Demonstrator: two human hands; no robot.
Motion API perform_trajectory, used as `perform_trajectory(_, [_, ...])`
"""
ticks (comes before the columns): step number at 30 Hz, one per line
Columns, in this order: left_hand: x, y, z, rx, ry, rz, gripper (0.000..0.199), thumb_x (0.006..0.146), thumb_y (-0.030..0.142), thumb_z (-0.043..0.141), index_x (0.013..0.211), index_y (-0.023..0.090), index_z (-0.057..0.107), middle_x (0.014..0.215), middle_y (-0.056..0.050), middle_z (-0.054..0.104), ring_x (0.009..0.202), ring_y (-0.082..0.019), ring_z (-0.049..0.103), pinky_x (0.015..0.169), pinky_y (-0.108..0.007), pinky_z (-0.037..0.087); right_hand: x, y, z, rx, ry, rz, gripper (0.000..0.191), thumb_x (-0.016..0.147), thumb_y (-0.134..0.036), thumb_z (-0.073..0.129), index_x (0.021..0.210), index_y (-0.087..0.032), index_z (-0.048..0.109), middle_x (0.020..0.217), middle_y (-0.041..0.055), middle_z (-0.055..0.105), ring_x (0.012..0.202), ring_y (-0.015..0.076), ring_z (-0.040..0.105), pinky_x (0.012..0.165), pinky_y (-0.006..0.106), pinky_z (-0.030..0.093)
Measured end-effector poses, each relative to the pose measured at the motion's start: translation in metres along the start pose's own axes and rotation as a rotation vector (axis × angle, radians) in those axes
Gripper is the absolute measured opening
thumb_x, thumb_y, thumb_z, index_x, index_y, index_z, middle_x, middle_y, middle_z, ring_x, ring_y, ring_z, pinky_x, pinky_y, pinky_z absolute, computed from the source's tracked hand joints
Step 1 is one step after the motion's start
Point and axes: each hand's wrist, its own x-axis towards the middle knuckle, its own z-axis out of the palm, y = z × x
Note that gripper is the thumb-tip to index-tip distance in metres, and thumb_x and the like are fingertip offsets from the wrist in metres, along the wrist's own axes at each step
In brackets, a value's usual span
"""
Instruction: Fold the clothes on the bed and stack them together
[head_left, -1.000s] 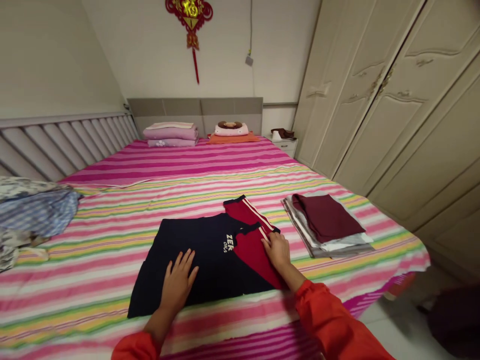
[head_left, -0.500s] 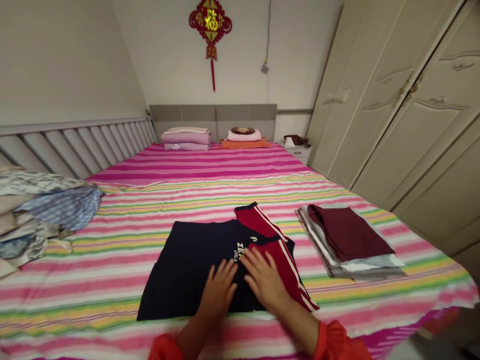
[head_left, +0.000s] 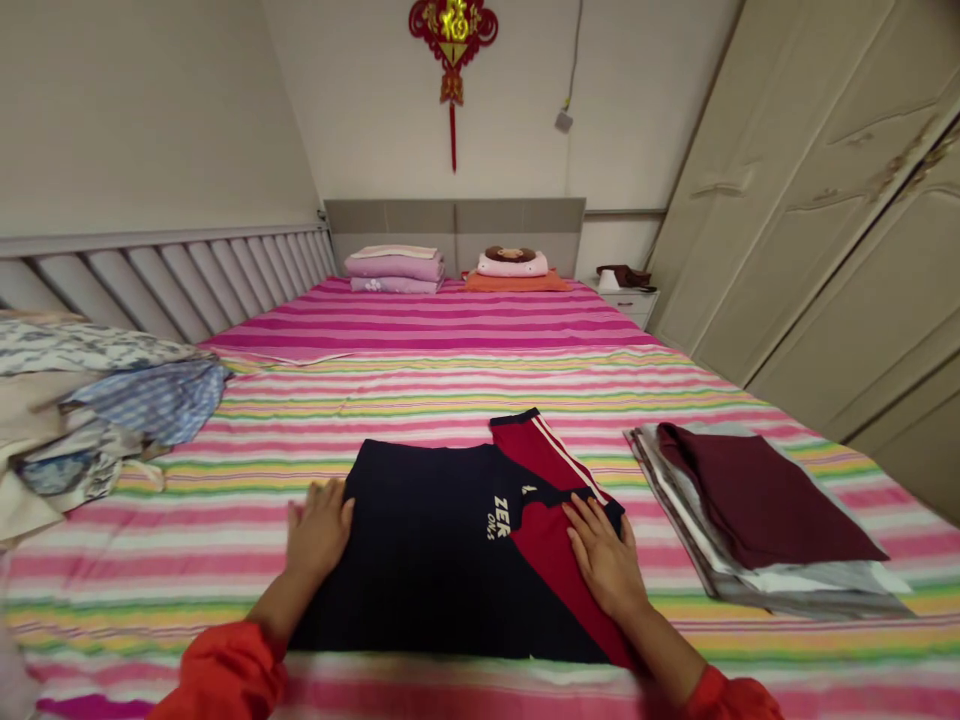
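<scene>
A dark navy T-shirt (head_left: 427, 550) with red sleeves, white stripes and white lettering lies flat on the bed, folded partway, its neck end to the right. My left hand (head_left: 319, 530) rests at the shirt's left edge, fingers stretched out and thumb touching the navy cloth; it grips nothing that I can see. Flat over the near red sleeve (head_left: 551, 545) by the collar lies my right hand (head_left: 606, 560), fingers extended. The far sleeve (head_left: 529, 445) points away from me.
Folded clothes with a maroon piece (head_left: 765, 500) on top are stacked at the right. Loose garments (head_left: 150, 395) are heaped at the left. Folded bedding (head_left: 397, 268) sits by the headboard (head_left: 517, 225). A wardrobe (head_left: 810, 230) borders the right side.
My hands have moved apart from the shirt's middle: the left to its left edge, the right across to the sleeve and collar. The view has shifted slightly left.
</scene>
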Motion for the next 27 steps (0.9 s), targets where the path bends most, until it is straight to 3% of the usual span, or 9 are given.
perform_trajectory(3, [0.0,0.077,-0.007,-0.15,-0.028,0.283,0.049,0.097,0.029,0.028,0.143,0.023,0.045,0.153,-0.007,0.041,0.141,-0.028,0.036,0.112,-0.053,0.032,-0.002,-0.002,0.005,-0.009,0.022,0.009,0.046,0.097,-0.034,0.029,0.134,-0.028,0.057,0.144,0.006,0.053,0.135,0.0282,0.044,0.109,0.059,0.027])
perform_trajectory(6, [0.001,0.157,0.003,-0.277,-0.089,0.574,0.049,0.098,0.034,0.029,0.145,0.027,0.041,0.154,-0.003,0.04,0.142,-0.024,0.034,0.113,-0.05,0.032,-0.004,0.004,0.011,-0.01,0.031,0.001,0.047,0.097,-0.036,0.029,0.135,-0.028,0.056,0.144,0.0053,0.053,0.135,0.028,0.044,0.108,0.058,0.029])
perform_trajectory(9, [0.018,0.194,0.015,-0.281,-0.142,0.629,0.05,0.098,0.038,0.031,0.146,0.026,0.04,0.155,-0.002,0.038,0.144,-0.022,0.031,0.117,-0.048,0.028,-0.007,0.011,0.016,-0.019,0.039,-0.013,0.049,0.097,-0.037,0.028,0.137,-0.029,0.054,0.145,0.0047,0.052,0.135,0.0274,0.045,0.108,0.056,0.031])
perform_trajectory(12, [0.049,0.172,0.022,-0.228,-0.174,0.526,0.051,0.097,0.04,0.033,0.146,0.028,0.04,0.154,-0.001,0.039,0.144,-0.02,0.03,0.118,-0.044,0.025,-0.009,0.014,0.018,-0.021,0.045,-0.027,0.049,0.097,-0.038,0.028,0.138,-0.028,0.052,0.145,0.0046,0.051,0.135,0.0273,0.045,0.108,0.056,0.03])
perform_trajectory(14, [0.071,0.133,0.022,-0.202,-0.169,0.423,0.051,0.097,0.039,0.032,0.146,0.026,0.04,0.154,-0.003,0.039,0.145,-0.022,0.029,0.118,-0.046,0.024,-0.009,0.014,0.018,-0.015,0.044,-0.022,0.049,0.097,-0.037,0.028,0.138,-0.029,0.052,0.146,0.0043,0.051,0.136,0.0274,0.044,0.109,0.056,0.03])
perform_trajectory(17, [0.098,0.068,0.018,-0.141,-0.178,0.213,0.054,0.095,0.033,0.03,0.146,0.019,0.04,0.154,-0.011,0.037,0.144,-0.03,0.03,0.115,-0.058,0.023,-0.007,0.012,0.015,0.006,0.02,-0.009,0.049,0.097,-0.038,0.028,0.139,-0.03,0.051,0.147,0.0042,0.049,0.137,0.0275,0.043,0.109,0.057,0.029])
perform_trajectory(20, [0.11,0.033,0.011,-0.086,-0.188,0.056,0.056,0.094,0.031,0.028,0.145,0.014,0.041,0.152,-0.019,0.038,0.141,-0.038,0.033,0.108,-0.07,0.023,-0.007,0.009,0.013,0.029,0.007,-0.001,0.049,0.097,-0.037,0.029,0.139,-0.029,0.051,0.147,0.0046,0.05,0.136,0.0279,0.043,0.109,0.057,0.029])
perform_trajectory(23, [0.102,0.04,0.01,-0.082,-0.171,0.057,0.055,0.096,0.034,0.024,0.146,0.016,0.039,0.155,-0.015,0.034,0.144,-0.035,0.029,0.11,-0.066,0.023,-0.008,0.006,0.011,0.04,0.029,0.012,0.046,0.097,-0.036,0.031,0.136,-0.031,0.055,0.144,0.0048,0.053,0.135,0.0279,0.045,0.108,0.056,0.03])
perform_trajectory(27, [0.07,0.075,0.025,-0.16,-0.09,0.289,0.052,0.098,0.039,0.026,0.147,0.027,0.039,0.156,-0.004,0.035,0.145,-0.027,0.028,0.115,-0.055,0.026,0.005,0.007,-0.001,0.089,0.047,0.015,0.04,0.096,-0.04,0.034,0.117,-0.031,0.068,0.13,0.0056,0.065,0.125,0.0286,0.054,0.104,0.056,0.033])
